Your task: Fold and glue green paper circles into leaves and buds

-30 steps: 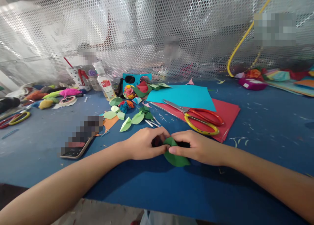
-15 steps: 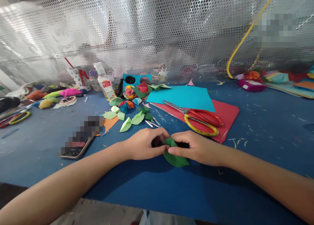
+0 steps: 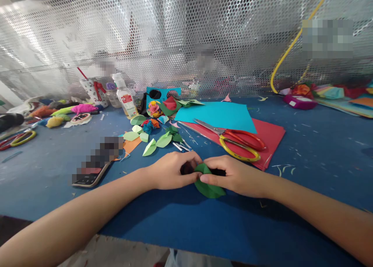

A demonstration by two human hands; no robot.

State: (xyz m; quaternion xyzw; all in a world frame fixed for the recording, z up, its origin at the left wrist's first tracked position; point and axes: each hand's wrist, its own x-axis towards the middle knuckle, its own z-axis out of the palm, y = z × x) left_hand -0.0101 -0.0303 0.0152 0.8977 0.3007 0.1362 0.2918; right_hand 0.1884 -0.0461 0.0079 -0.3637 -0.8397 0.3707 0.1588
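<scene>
Between my hands is a dark green paper leaf (image 3: 210,190), its pointed tip toward the lower right. My left hand (image 3: 174,170) pinches its upper left edge between thumb and fingers. From the other side my right hand (image 3: 233,175) pinches it too, the two thumbs meeting on the paper. My fingertips hide part of the leaf. Just beyond lie scissors (image 3: 233,136) with red and yellow handles, on red paper (image 3: 271,135) and a turquoise sheet (image 3: 215,115). Light green paper leaves (image 3: 163,140) lie past my left hand, beside some dark green pieces (image 3: 174,135).
A phone (image 3: 96,166) lies left of my hands, by an orange paper piece (image 3: 132,146). Farther back stand a glue bottle (image 3: 127,100) and a patterned cup (image 3: 93,94). A perforated metal screen (image 3: 175,37) closes off the blue table's (image 3: 163,228) far side.
</scene>
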